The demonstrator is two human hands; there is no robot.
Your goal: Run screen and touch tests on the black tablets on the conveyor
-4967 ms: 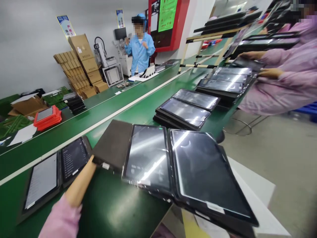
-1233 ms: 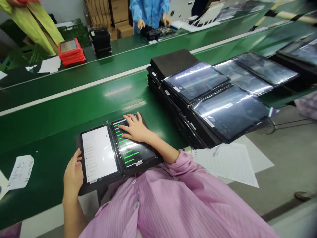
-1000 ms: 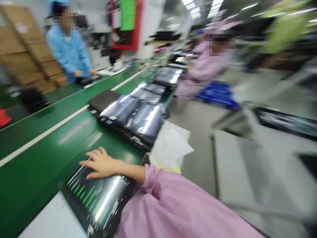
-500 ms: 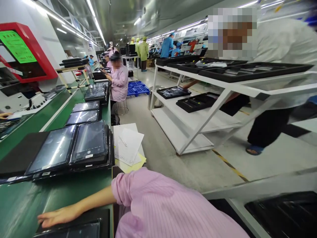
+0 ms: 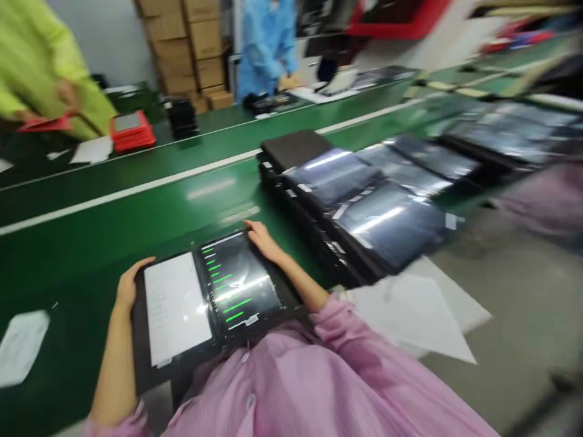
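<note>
A black tray [image 5: 140, 340] lies on the green bench close to my body, with two tablets side by side in it. The left tablet [image 5: 175, 303] shows a white screen; the right tablet [image 5: 241, 276] has a dark screen with green lines. My left hand [image 5: 130, 282] is wrapped round the tray's far left corner. At the far right corner, my right hand [image 5: 264, 240] has its fingers bent over the edge beside the right tablet. Right of the tray stands a stack of black trays [image 5: 296, 149] bearing dark-screened tablets [image 5: 392, 221].
White papers [image 5: 410, 303] lie beside the stack at the right. A clear plastic piece [image 5: 22, 346] is at the left. Across the green bench [image 5: 195, 182] are a red case [image 5: 132, 130], a person in yellow-green [image 5: 50, 54] and a person in blue [image 5: 264, 45].
The view has swung left toward the bench. Both hands are now at the tray with two tablets; earlier one outstretched hand lay over a tray's edge.
</note>
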